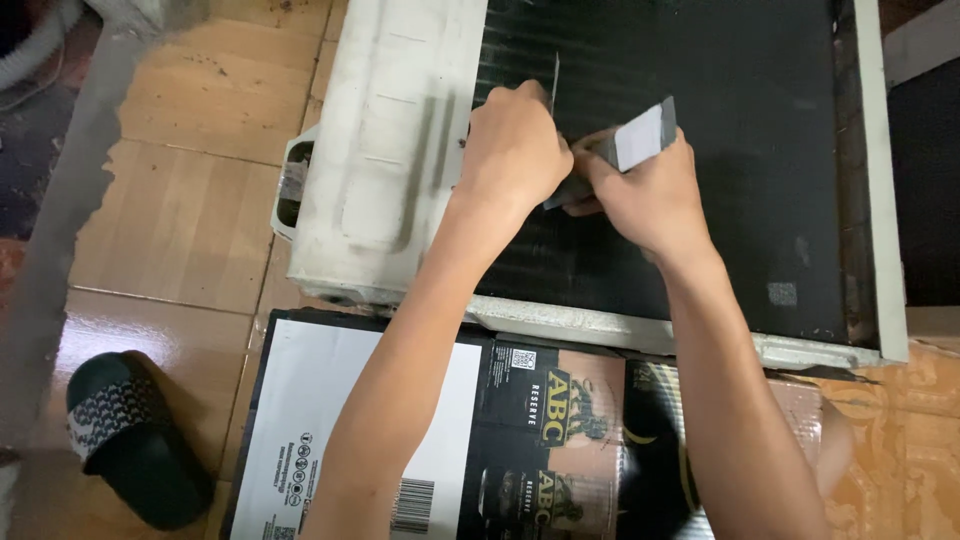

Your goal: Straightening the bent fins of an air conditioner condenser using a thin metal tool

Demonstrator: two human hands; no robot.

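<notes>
Blade slip risk over dark coil fins

Left hand closed around a thin blade; right hand grips a grey scraper near the white unit's left end. Hard pressure could bend fins or cut knuckles

An air-conditioner unit with a cream casing lies flat on the tiled floor, its black fin coil facing up. Both hands meet over the coil. The left hand is closed in a fist against the fins. The right hand grips a dark-handled brush. A flattened cardboard box lies beneath the forearms, a black slipper beside it.
</notes>
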